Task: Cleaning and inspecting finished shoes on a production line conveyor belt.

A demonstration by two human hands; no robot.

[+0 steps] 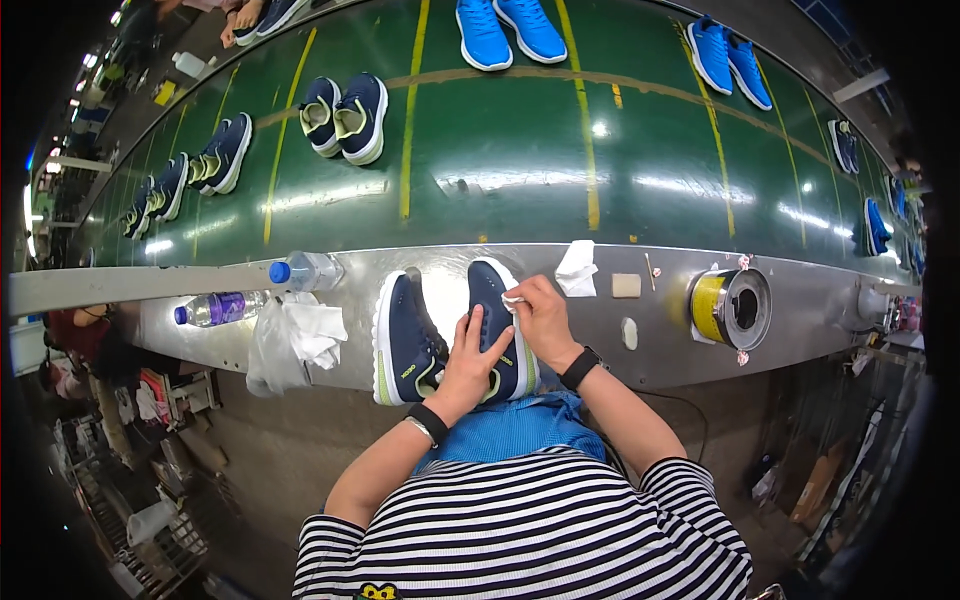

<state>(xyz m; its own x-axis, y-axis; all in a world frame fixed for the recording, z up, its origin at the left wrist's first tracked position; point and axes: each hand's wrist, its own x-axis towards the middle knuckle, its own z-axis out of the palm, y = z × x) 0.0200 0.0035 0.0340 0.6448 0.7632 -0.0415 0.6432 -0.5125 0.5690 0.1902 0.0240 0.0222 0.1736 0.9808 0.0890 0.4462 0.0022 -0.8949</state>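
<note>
A pair of navy sneakers with white soles and pale green heels stands on the metal ledge in front of me. My left hand lies on the right sneaker, its fingers spread over the lacing area and the thumb stretched toward the right. Beside that shoe's toe, my right hand is closed, pinching a small white wiping cloth against the upper's right side. The left sneaker stands next to it, untouched, its toe pointing away from me.
Beyond the metal ledge, a green conveyor belt carries navy shoes and blue shoes. Right lie white tissue, a beige block, a swab and a yellow-labelled can. Left are bottles and a plastic bag.
</note>
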